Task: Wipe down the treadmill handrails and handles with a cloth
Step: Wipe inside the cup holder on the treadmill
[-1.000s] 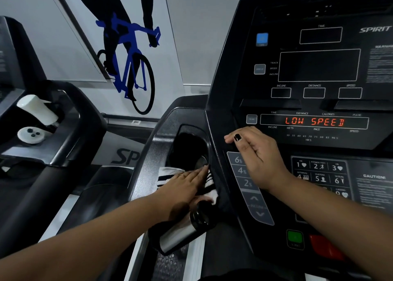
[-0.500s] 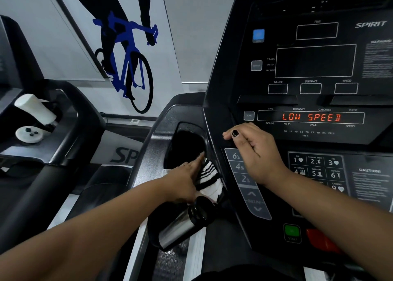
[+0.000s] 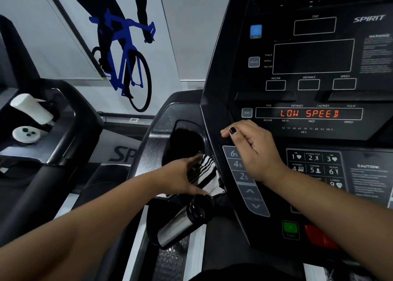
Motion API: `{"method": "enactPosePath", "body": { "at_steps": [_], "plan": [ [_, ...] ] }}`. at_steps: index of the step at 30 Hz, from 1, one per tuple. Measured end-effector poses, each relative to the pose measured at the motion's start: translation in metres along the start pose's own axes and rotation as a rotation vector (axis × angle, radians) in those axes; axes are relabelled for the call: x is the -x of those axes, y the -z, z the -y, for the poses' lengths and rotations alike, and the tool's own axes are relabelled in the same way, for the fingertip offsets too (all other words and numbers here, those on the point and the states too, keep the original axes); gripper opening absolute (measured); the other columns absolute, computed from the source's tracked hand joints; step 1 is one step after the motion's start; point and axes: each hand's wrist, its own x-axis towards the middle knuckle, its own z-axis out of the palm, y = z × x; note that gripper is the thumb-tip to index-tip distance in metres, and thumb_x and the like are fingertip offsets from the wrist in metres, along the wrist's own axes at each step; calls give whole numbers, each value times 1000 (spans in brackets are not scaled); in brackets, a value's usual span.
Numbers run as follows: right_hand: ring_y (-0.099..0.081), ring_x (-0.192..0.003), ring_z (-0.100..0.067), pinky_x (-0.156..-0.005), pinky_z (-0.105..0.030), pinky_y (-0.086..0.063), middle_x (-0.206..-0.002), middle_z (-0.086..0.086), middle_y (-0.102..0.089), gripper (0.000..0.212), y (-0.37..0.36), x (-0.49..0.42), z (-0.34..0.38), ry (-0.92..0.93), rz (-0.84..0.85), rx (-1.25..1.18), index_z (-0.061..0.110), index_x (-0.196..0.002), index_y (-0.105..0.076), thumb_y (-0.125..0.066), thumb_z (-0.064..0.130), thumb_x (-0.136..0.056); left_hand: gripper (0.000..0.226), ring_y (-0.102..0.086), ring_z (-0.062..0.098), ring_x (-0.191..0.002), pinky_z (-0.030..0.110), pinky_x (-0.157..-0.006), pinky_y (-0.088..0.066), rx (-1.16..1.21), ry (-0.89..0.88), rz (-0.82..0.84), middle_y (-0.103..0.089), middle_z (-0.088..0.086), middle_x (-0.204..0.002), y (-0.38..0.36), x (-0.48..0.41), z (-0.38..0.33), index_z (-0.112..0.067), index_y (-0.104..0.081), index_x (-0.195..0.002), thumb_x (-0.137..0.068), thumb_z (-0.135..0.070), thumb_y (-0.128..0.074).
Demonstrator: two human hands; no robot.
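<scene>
- Head view, the hands: the left hand (image 3: 180, 179) reaches forward with fingers straight and spread. It presses a black-and-white striped cloth (image 3: 207, 174) against the left flank of the treadmill console (image 3: 221, 72). The thumb runs along the cloth's lower edge.
- The right hand (image 3: 253, 151) rests on the console ledge just below the red "LOW SPEED" readout (image 3: 309, 113). Its fingers are curled under and the thumb lies along the ledge. It appears to hold nothing and to be bracing there.
- Head view, where the cloth is: it sits bunched at the near right edge of the dark cup pocket (image 3: 182, 140), touching the console's side. A steel bottle (image 3: 180, 227) lies tilted in the holder just nearer than it.
- Head view, progress: the cloth is working the console's edge and pocket rim, not a handrail. The grey left arm of the frame (image 3: 153, 132) curves past the pocket, apart from the cloth. No streaks or damp marks show, so I cannot tell which parts are already wiped.
- What looks left: the side handrails and front grips, most of them out of view here. I judge the job well short of done.
</scene>
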Motion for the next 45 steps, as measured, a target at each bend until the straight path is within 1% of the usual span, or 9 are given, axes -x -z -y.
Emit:
{"method": "enactPosePath", "body": {
  "at_steps": [5,10,19,24,28,35,39,42,45],
  "plan": [
    [-62,-96,-13,-83,-34,-50,-91,0,-69,40,0,0,1,4,3,13,8,-91,-70,-41,34,-96,131,-22,22,-147,41,-120,-24,-74,80,39,-28,1,-157,-17,-4,-8,-35,-2,-155,-56,-71,-79],
    [-62,-96,-14,-83,-37,-50,-91,1,-69,39,-1,0,0,3,13,9,9,-91,-70,-41,34,-96,134,4,27,-151,44,-122,-10,-319,148,126,2,1,-165,-22,-5,-18,-21,22,-153,-66,-80,-63],
    [-62,-96,-11,-83,-32,-50,-91,3,-69,37,-1,0,0,8,10,15,9,-91,-70,-40,30,-96,75,-36,33,-132,45,-112,-31,-565,64,-78,-47,16,-134,-13,-19,2,-20,-40,-146,-94,-68,-17],
    [-62,-97,-10,-84,-32,-50,-92,4,-69,37,0,0,-1,5,6,14,9,-92,-70,-40,30,-97,77,-47,27,-114,40,-97,-41,-267,-12,-496,-49,9,-122,-22,-22,7,-11,-43,-131,-86,-73,-34],
    [-62,-97,-10,-84,-33,-50,-92,4,-69,36,0,0,0,-2,6,11,10,-92,-70,-40,29,-96,42,-59,27,-106,33,-83,-42,-167,-15,-307,-63,5,-114,-33,-16,3,-19,-52,-109,-98,-57,-37],
    [-62,-97,-10,-84,-33,-51,-92,4,-69,36,0,1,1,-18,6,-4,10,-92,-70,-40,29,-95,72,-41,21,-133,30,-112,-27,-547,-208,-197,-44,4,-144,-28,12,21,-15,-26,-152,-97,-62,-20],
    [-62,-97,-13,-83,-34,-50,-91,3,-68,36,1,-1,1,5,3,3,9,-91,-70,-41,30,-95,74,-41,20,-137,24,-118,-9,-776,-298,-174,-57,7,-136,2,17,40,-10,-47,-141,-99,-62,-16],
    [-60,-100,-13,-86,-29,-49,-95,3,-67,37,0,0,2,5,16,44,9,-91,-69,-42,34,-94,65,-54,24,-121,32,-116,-27,-800,-225,-85,-68,7,-113,6,5,27,-10,-62,-117,-102,-52,-15],
    [-56,-108,-9,-91,-15,-43,-106,5,-63,33,-2,0,3,6,17,119,11,-98,-68,-45,33,-92,31,-55,32,-117,39,-101,-42,-387,-20,-41,-62,14,-122,-11,-11,5,-9,-54,-122,-99,-25,-41]
  ]
}}
